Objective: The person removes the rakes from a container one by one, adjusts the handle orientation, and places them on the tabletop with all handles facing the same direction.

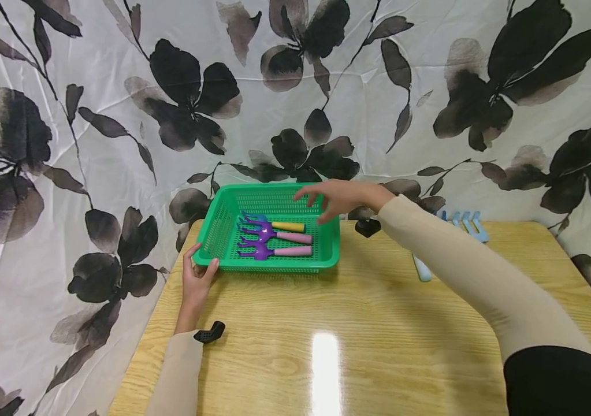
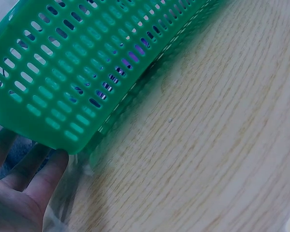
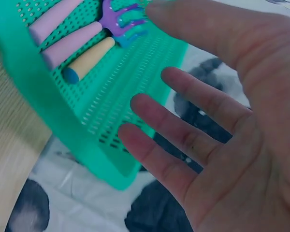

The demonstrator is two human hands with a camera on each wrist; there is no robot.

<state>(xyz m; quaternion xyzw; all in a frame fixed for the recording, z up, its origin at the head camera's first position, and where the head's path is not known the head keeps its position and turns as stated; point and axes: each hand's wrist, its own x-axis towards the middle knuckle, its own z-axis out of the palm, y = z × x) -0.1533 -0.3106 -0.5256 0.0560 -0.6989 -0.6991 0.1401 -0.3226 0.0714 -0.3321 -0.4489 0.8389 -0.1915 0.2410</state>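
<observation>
A green plastic basket (image 1: 269, 266) with slotted walls stands at the table's back left. Inside lie three small hand rakes, side by side: a blue one with a yellow handle (image 1: 288, 227), a purple one with a pink handle (image 1: 294, 237), and another purple one with a pink handle (image 1: 292, 251) nearest the front. My left hand (image 1: 197, 286) holds the basket's front left corner, thumb at the front wall and fingers at the left side. Over the basket's back right part hovers my right hand (image 1: 344, 198), fingers spread and apart from the rakes, holding nothing.
Beyond my right forearm lie a light blue rake head (image 1: 474, 226) and a pale blue handle (image 1: 422, 269), partly hidden by the sleeve. A floral cloth (image 1: 378, 115) hangs behind the wooden table (image 1: 378, 346). A black device (image 1: 209, 333) sits at my left wrist.
</observation>
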